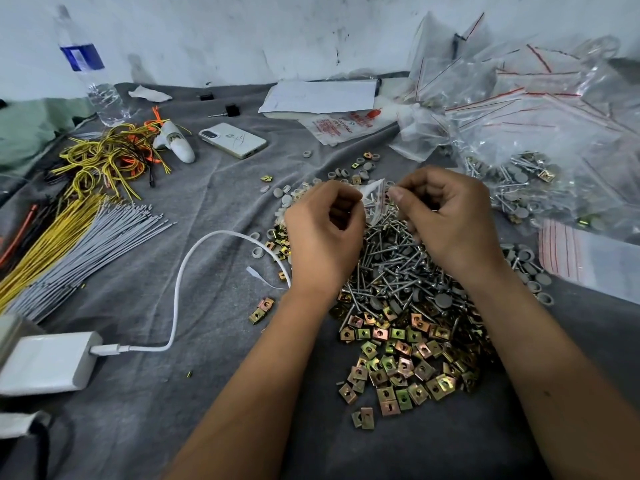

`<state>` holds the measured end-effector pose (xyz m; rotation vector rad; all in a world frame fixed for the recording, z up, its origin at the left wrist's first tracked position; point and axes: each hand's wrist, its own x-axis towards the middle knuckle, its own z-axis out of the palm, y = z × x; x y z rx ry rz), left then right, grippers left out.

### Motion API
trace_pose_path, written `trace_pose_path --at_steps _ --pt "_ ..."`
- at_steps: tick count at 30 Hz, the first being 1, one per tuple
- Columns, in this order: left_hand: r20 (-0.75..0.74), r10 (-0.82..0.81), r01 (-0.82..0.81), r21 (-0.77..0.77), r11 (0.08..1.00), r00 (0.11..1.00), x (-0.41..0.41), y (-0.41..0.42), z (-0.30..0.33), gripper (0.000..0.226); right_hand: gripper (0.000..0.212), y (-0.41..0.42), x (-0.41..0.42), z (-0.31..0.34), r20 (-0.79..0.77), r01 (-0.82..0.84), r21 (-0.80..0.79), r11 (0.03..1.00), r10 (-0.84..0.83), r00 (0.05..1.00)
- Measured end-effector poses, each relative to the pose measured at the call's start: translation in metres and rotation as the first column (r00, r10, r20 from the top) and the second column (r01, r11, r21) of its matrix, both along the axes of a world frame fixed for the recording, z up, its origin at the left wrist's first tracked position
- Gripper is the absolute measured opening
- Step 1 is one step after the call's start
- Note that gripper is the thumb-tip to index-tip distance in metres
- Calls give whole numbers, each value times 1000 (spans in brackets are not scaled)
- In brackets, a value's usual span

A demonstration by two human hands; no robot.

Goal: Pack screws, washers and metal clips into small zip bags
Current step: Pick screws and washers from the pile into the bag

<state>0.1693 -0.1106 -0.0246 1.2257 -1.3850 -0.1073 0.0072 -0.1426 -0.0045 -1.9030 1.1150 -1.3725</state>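
A small clear zip bag [374,199] hangs between my two hands above the parts pile, with screws showing inside it. My left hand [323,233] pinches the bag's left side and my right hand [450,216] pinches its right side at the top. Below lies a heap of silver screws [398,268] mixed with grey round washers [444,300]. Nearer to me spreads a pile of brass-coloured square metal clips [398,358]. More washers [346,173] and clips lie scattered beyond my hands.
Filled zip bags [526,181] are heaped at the right, with empty red-striped bags [581,254] near them. At left are bundled yellow and grey wires [69,244], a white charger [45,362] with cable, a phone [232,140], a water bottle [90,71]. Grey cloth [207,202] covers the table.
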Motion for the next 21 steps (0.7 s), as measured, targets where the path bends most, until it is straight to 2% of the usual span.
trace_pose_path --at_steps 4,8,15,21 --pt "-40 -16 17 28 999 999 0 0 1 10 1 0 0 -1 -18 -16 -3 1000 16 1000" --pt "-49 -20 22 37 999 999 0 -1 0 10 7 2 1 -1 -38 -53 -63 997 51 998" --pt "-68 -28 29 12 1000 997 0 -2 -1 9 21 1 4 2 -246 -72 -166 983 29 969" --pt "-90 -23 25 19 1000 996 0 -1 0 10 20 3 3 1 -184 -67 -73 995 53 981"
